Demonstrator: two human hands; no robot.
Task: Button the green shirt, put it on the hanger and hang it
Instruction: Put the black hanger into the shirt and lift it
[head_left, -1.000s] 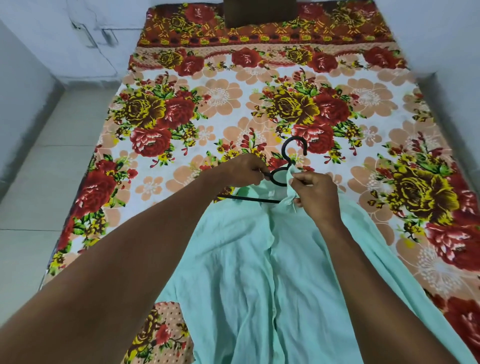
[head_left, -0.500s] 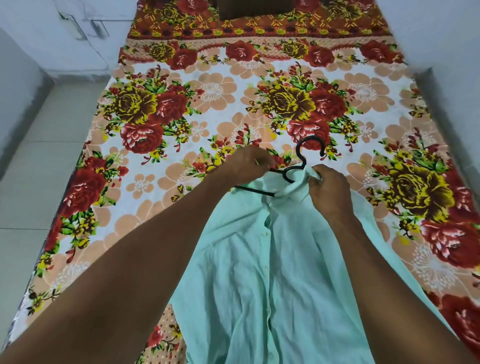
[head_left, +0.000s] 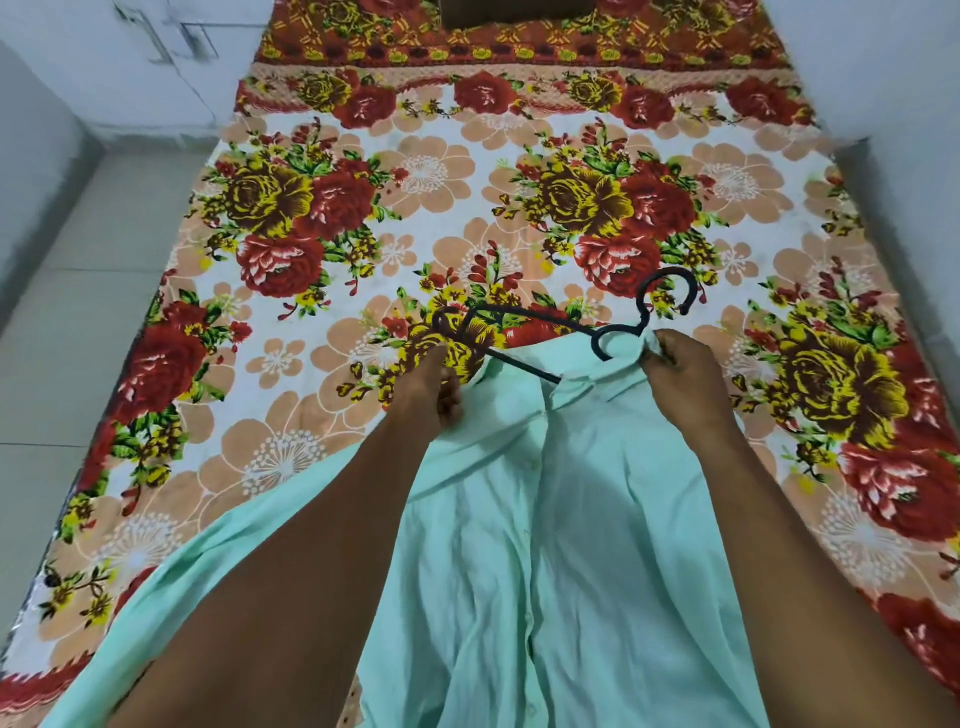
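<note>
Green shirt (head_left: 561, 545): thin, soft mint cloth, creased in long folds, lying front-up on the bed with its buttoned placket running down the middle. Hem end nearest the camera, collar farthest; one sleeve trails off toward the near left corner.

Left hand (head_left: 434, 387): grip closed, fingers curled, pinching the shirt's left shoulder edge just below the hanger's bare arm.

Right hand (head_left: 680, 364): grip closed on the collar cloth, bunching it against the hanger's neck loop.

Hanger (head_left: 597, 332): thin black rod, rounded hook. Its right side is tucked under the collar; its left arm juts out uncovered over the bedsheet, beyond the left hand. Hook points away, past the collar, lying free.

Bedsheet (head_left: 395, 218): plush-looking fabric with large red and yellow roses on white and peach. Wide bare stretch beyond the hook up to a patterned red border.

Left bed edge drops to pale floor tiles (head_left: 67, 322); right edge meets a pale wall (head_left: 914, 156).
</note>
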